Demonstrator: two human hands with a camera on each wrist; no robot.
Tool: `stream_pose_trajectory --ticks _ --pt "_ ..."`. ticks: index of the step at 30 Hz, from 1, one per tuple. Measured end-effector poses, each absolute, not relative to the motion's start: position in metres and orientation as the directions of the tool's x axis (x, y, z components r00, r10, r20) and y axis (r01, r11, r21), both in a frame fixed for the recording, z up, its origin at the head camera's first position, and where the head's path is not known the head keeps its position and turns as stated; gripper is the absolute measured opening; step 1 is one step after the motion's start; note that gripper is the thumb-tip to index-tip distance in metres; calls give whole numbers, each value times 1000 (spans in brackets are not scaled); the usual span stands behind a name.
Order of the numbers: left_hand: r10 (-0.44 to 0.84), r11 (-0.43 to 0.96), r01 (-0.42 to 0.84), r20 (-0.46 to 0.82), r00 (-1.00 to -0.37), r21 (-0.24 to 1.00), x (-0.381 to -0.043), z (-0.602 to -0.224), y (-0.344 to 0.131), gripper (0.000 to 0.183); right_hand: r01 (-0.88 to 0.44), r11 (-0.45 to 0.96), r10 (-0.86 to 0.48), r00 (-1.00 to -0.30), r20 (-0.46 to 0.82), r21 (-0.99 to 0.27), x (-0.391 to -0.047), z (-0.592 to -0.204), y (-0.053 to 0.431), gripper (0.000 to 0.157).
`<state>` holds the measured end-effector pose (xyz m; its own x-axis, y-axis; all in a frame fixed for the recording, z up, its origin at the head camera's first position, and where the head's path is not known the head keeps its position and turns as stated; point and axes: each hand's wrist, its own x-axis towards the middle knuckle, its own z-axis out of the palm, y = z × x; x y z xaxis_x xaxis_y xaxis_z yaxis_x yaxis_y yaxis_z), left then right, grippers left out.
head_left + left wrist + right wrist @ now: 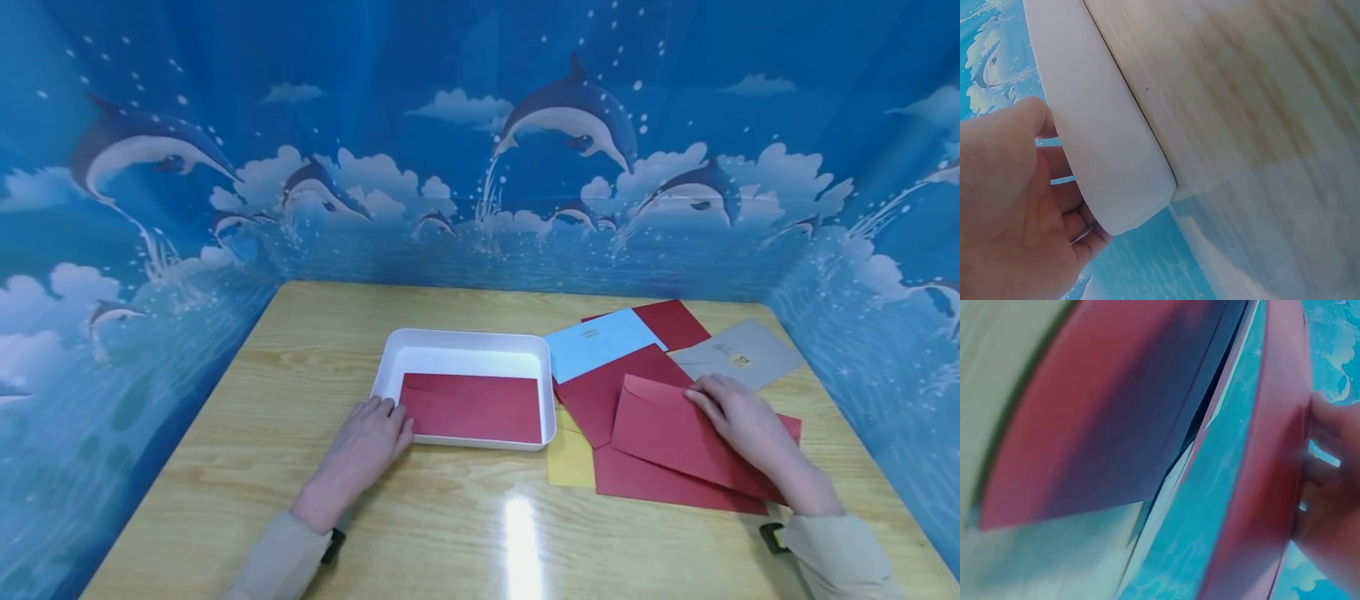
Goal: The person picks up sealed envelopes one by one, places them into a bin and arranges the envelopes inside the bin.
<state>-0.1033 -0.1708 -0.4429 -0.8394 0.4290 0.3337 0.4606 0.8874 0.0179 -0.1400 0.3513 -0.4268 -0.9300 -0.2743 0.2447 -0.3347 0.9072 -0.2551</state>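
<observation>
A white tray (471, 343) stands on the table with a red envelope (472, 408) lying flat in it. My left hand (369, 437) grips the tray's front left corner. In the left wrist view the fingers bend over the edge of the tray's white wall (1094, 125). On the right, my right hand (738, 421) pinches the upper edge of another red envelope (667, 425). This envelope is raised above the pile in the right wrist view, with thumb and fingers at its edge. More red envelopes (637, 482) lie beneath it.
Spread right of the tray are a light blue envelope (603, 343), a grey envelope (757, 354), a yellow envelope (570, 454) and a red envelope (675, 323) at the back. Several overlap. A dolphin-print curtain (450, 167) surrounds the wooden table (300, 367) at the back and sides.
</observation>
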Motion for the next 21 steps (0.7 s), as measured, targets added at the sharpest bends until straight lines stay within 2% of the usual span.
stream_pose_trajectory --ticks 9,21 --pt "421 893 450 317 -850 21 -104 -443 -171 19 -420 900 -323 -821 470 -115 -141 -418 342 29" --pt "417 894 447 301 -858 34 -103 -441 -171 18 -435 898 -337 -783 523 -72 -146 -405 331 27"
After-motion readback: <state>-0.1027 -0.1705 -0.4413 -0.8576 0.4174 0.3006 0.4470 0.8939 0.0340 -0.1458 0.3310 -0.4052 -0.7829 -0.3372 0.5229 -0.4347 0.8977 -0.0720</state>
